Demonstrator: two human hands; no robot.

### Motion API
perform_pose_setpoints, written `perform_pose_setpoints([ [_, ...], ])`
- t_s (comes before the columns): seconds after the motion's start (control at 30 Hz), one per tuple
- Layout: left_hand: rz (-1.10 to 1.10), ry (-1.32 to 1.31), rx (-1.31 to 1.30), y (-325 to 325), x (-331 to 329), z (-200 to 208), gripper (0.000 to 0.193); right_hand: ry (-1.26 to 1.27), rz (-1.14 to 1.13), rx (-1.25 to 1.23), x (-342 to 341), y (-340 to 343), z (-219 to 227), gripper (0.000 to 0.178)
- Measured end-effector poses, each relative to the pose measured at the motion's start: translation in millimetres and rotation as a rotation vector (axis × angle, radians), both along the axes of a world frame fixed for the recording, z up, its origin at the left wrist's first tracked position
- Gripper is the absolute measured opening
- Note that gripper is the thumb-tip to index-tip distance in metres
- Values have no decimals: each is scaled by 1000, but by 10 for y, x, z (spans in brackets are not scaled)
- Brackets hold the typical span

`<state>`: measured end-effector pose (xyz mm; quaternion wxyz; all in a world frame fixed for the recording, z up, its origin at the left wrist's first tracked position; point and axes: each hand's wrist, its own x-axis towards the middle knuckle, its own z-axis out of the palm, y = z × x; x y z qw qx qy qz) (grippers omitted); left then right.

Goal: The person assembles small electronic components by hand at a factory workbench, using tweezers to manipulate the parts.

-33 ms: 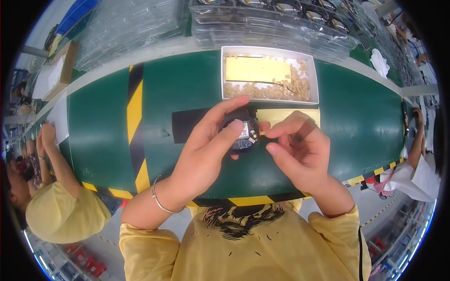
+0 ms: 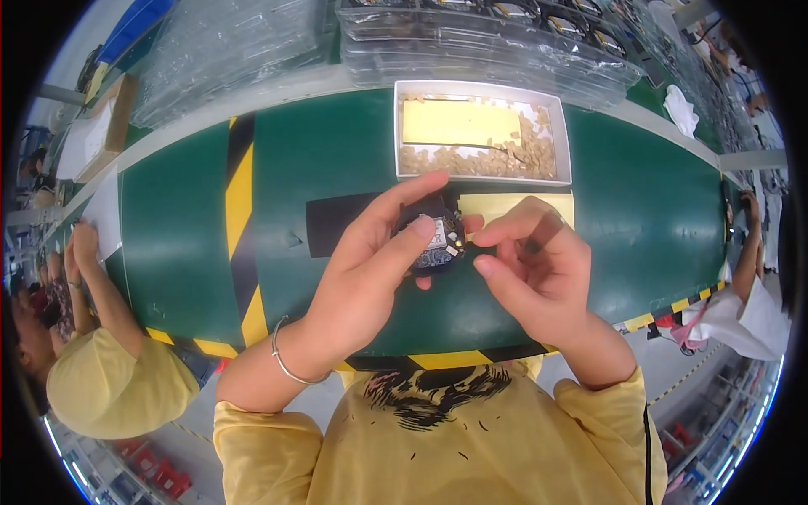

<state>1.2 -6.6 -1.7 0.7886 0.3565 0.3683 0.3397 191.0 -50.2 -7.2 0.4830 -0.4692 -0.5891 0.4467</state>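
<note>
A round black device housing [image 2: 436, 262] is held above the near middle part of the green table [image 2: 177, 269], its open face turned up. Inside the dark circular rim sits a bright silvery-white rectangular part [image 2: 439, 232] bearing dark print too small to make out, partly covered by a thumb. On the near side of that part a blue-grey circuit board with fine pale details shows, and towards the right edge lie small whitish pieces. A small pale yellowish tab [image 2: 470, 239] juts out from the right edge. The left hand [image 2: 364, 265] grips the housing, thumb laid across the face, forefinger stretched along the far left side, other fingertips showing beyond the rim. The right hand [image 2: 543, 273] is curled just right of the device, its forefinger tip at the tab and its thumb lower and apart; whether it pinches the tab, I cannot tell. Beyond the left hand lies a black sheet [image 2: 330, 227], and beyond the right hand a yellow sheet [image 2: 526, 202]. Farther off stands a shallow white box [image 2: 566, 139] containing a pale yellow rectangular pad [image 2: 461, 123] and many small tan pieces [image 2: 534, 166].
</note>
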Motion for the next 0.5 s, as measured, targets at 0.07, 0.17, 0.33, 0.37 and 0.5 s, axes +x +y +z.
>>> perform_pose_setpoints([
  [0.07, -43, -14, -16, 19, -12, 38, 35, -8, 4, -28, -38, 24, -3, 20],
  [0.17, -57, -29, 4, -9, 6, 7, 35, 4, -14, 28, -40, 56, -48, 21],
  [0.33, -68, 33, 0, -2, 22, 5, 32, -116, -8, 174, -38, 82, -19, 20],
  [0.37, -60, 3, -20, -8, 28, -9, 29, -114, -10, 174, -47, 88, -28, 20],
  [0.5, -55, -55, -76, -34, 57, -29, 27, -64, -41, 196, -79, 98, -41, 20],
])
